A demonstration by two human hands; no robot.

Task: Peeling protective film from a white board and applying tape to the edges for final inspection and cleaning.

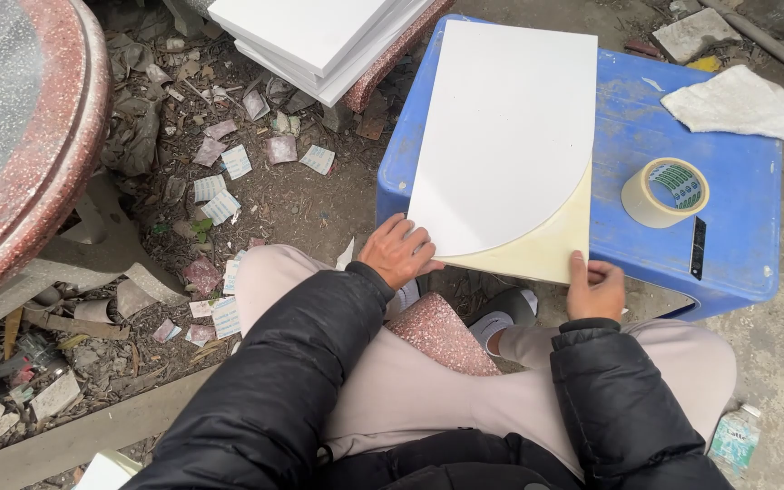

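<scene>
Head view: a white panel with a cream backing sheet peeled clear at its 5 o'clock corner is seen lying on a blue plastic stool, its near edge overhanging toward the lap. The left hand is laid on the panel's 7 o'clock corner, fingers pressed together and flat on the surface. The right hand is pinching the loose cream corner between thumb and fingers. A roll of tape, cream with a green-printed core, is noted on the stool at 3 o'clock from the panel, just beside a small black blade. A white cloth is placed at 2 o'clock. Stacked white panels are recorded at 11 o'clock. Small square paper labels, white and pink, are scattered over the dirt at 9 o'clock. A small green and white packet is seen on the ground at 4 o'clock.
</scene>
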